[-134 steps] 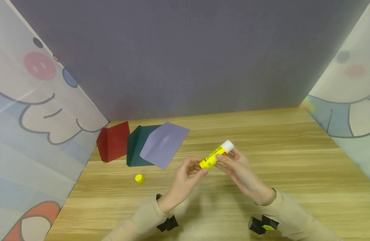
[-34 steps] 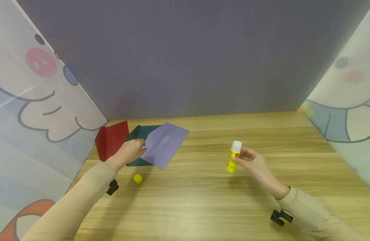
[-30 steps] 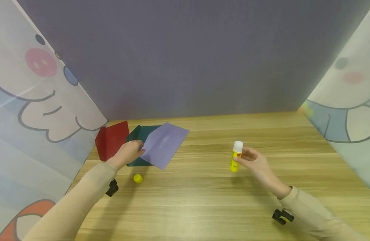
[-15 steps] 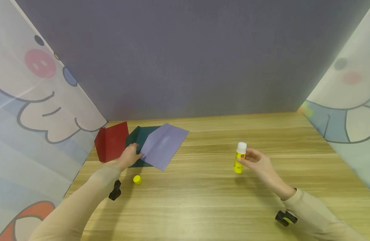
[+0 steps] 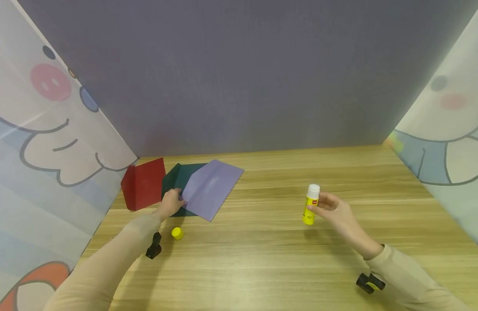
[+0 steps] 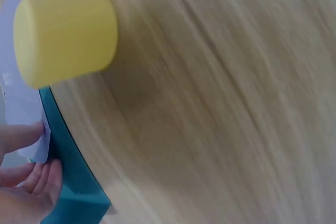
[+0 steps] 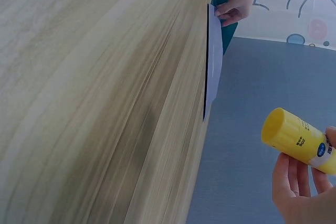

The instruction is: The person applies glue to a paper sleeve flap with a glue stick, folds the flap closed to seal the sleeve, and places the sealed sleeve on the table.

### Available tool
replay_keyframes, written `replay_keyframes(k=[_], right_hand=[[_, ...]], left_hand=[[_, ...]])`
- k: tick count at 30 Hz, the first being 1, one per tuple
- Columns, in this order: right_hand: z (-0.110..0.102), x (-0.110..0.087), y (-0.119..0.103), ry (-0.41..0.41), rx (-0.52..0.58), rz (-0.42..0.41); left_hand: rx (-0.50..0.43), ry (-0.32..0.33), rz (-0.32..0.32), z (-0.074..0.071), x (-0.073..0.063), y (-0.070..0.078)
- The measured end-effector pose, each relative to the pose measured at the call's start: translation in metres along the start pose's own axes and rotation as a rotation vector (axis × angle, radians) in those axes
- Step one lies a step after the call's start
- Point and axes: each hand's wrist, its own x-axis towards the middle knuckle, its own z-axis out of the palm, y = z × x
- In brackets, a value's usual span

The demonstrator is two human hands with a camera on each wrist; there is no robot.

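Observation:
My left hand (image 5: 170, 204) pinches the left tip of a lilac envelope (image 5: 217, 186) between thumb and fingers. Its flap is unfolded, and it partly covers a dark teal envelope (image 5: 183, 173). In the left wrist view the thumb lies on the lilac paper (image 6: 21, 100), with the other fingertips under its edge, over the teal envelope (image 6: 84, 195). My right hand (image 5: 342, 218) holds a yellow glue stick (image 5: 309, 212) upright above the table, its white end bare and up. A yellow cap (image 5: 177, 233) rests on the table near my left wrist.
A red envelope (image 5: 149, 183) with its flap unfolded lies at the table's back left. Behind the wooden table (image 5: 239, 259) rises a grey panel (image 5: 246, 77). Printed curtains (image 5: 48, 129) flank both sides. A black camera mount sits under each wrist.
Both hands were at the glue stick at first. My left hand has since moved left to the lilac envelope and grips its tip; my right hand has carried the glue stick rightward and turned it upright.

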Motion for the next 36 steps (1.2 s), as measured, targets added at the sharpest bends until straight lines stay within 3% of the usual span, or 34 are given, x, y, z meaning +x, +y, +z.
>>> replay_keyframes(k=[6,11,18,28,36], right_hand=[[-0.001,-0.001,0.0,-0.003,0.018,0.01],[-0.002,-0.001,0.001,-0.013,0.021,0.023],[-0.003,0.0,0.001,-0.014,0.032,0.023],[-0.007,-0.001,0.001,-0.005,0.081,0.028],[-0.011,-0.002,-0.001,-0.005,0.055,0.011]], left_hand=[[-0.074,0.014,-0.008,0.001,0.002,0.001],[-0.24,0.045,-0.041,-0.005,0.004,0.002],[-0.485,-0.015,-0.11,-0.024,0.008,0.012],[-0.553,-0.059,-0.058,-0.046,0.018,0.043],[-0.575,-0.132,-0.031,-0.049,0.02,0.085]])
